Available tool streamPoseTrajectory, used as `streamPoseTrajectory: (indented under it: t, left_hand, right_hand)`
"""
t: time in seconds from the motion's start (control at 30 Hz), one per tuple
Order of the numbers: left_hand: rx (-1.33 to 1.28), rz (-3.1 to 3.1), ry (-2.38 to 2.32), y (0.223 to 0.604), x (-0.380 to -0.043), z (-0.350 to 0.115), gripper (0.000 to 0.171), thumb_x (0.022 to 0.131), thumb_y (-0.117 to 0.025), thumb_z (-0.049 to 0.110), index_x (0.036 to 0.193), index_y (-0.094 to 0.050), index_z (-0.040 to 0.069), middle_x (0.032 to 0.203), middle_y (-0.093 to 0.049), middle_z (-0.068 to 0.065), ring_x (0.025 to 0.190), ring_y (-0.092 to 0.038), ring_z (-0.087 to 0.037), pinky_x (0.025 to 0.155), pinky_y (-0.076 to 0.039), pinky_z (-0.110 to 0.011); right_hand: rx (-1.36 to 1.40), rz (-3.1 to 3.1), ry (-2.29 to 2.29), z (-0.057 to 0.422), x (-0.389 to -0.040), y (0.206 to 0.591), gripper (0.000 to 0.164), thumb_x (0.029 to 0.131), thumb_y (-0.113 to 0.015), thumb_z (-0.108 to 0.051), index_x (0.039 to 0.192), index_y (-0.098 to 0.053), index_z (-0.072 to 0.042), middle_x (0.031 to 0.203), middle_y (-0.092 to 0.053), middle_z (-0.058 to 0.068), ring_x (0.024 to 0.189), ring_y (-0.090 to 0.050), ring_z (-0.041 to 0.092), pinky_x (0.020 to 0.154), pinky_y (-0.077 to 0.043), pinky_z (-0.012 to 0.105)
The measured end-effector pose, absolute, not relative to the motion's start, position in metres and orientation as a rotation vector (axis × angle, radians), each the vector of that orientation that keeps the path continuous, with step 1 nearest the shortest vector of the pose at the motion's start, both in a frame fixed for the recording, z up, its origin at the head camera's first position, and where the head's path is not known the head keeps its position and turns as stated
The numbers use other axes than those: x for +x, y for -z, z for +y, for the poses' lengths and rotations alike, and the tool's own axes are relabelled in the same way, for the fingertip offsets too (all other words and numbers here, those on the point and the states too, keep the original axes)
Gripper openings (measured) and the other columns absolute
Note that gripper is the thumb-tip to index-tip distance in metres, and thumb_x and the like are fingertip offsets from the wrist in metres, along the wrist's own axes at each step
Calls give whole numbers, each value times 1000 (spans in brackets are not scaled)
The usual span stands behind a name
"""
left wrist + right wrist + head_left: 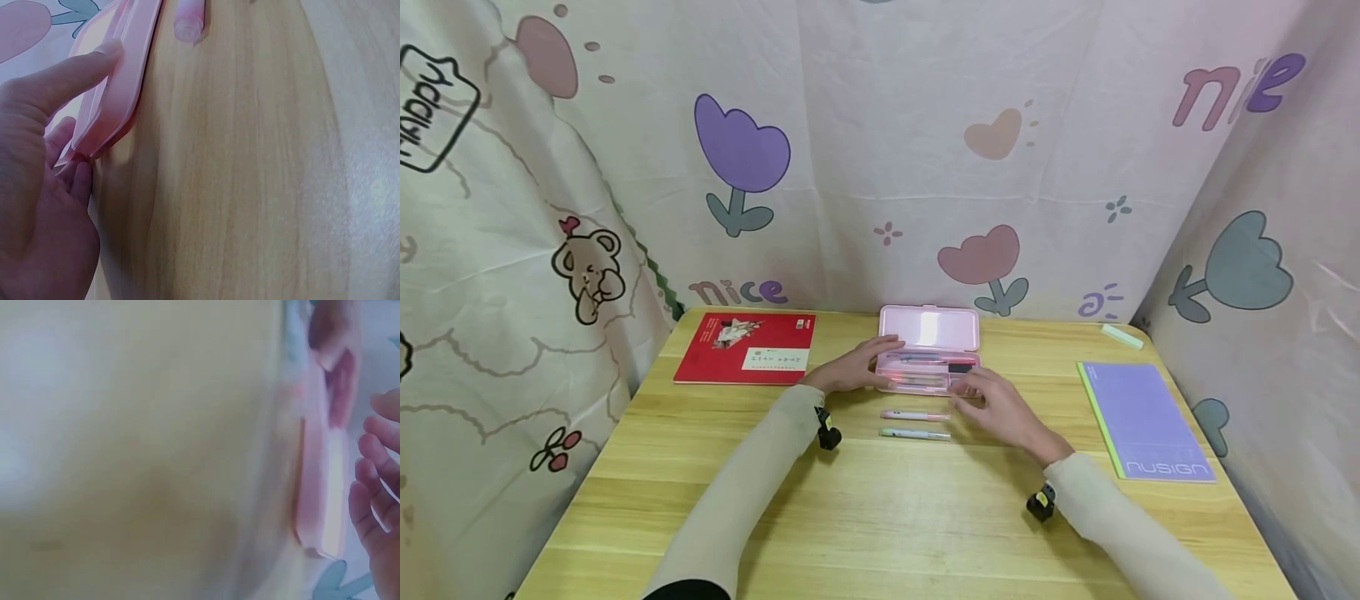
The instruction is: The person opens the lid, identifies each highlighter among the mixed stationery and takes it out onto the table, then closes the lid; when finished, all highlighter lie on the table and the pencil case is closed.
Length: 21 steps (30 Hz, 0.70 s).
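Cream sleeves (745,487), black wrist cameras (828,435)

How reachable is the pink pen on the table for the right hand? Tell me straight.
Likely yes: the pink pen lies uncovered on the table, close to the right hand, which looks empty, and nothing visible blocks the way between them.

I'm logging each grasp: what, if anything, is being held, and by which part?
The open, rectangular pink plastic pencil case is gripped at its left end by the left hand. The right hand appears to hold nothing.
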<state>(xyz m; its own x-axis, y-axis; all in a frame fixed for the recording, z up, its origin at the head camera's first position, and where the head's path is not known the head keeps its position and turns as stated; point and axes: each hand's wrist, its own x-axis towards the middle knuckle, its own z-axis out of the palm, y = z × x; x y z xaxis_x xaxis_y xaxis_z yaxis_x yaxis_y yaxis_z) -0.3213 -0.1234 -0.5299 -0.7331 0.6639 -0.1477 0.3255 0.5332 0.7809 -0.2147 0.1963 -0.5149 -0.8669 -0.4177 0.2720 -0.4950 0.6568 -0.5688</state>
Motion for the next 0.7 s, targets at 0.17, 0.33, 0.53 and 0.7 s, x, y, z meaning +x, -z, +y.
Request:
streamPoseTrajectory:
  t: [0.17,0.33,0.53,0.7]
  left_hand:
    - [799,2345,-1060,530,-322,-123,91,97,-80,39,173,-32,28,185,-14,-1,171,-10,-34,134,-16,-70]
    - [787,2346,-1061,529,-321,-123,92,96,-80,40,173,-32,29,185,-14,-1,171,-10,-35,134,-15,-72]
    - [783,2351,-1048,531,-323,-124,92,95,-79,41,173,-32,31,185,-13,0,171,-9,-34,133,-14,-73]
    - [783,2358,-1042,533,-323,-124,92,95,-79,42,173,-32,32,185,-13,1,171,-9,-33,133,-14,-73]
  right_hand:
    - [675,-2744,-1088,199,-241,507,15,100,-80,-15,114,-81,-8,104,-72,0,93,-66,15,79,-60,28]
    - [633,-2776,-1126,197,-262,508,20,102,-78,-15,120,-81,-5,106,-74,4,95,-65,19,82,-57,32]
    - [632,-2829,-1102,188,-277,518,26,104,-75,-14,128,-78,-3,116,-76,11,100,-66,22,90,-59,41]
    - [666,-2864,-1063,181,-284,523,29,105,-74,-14,132,-77,-3,125,-78,14,105,-67,25,98,-59,49]
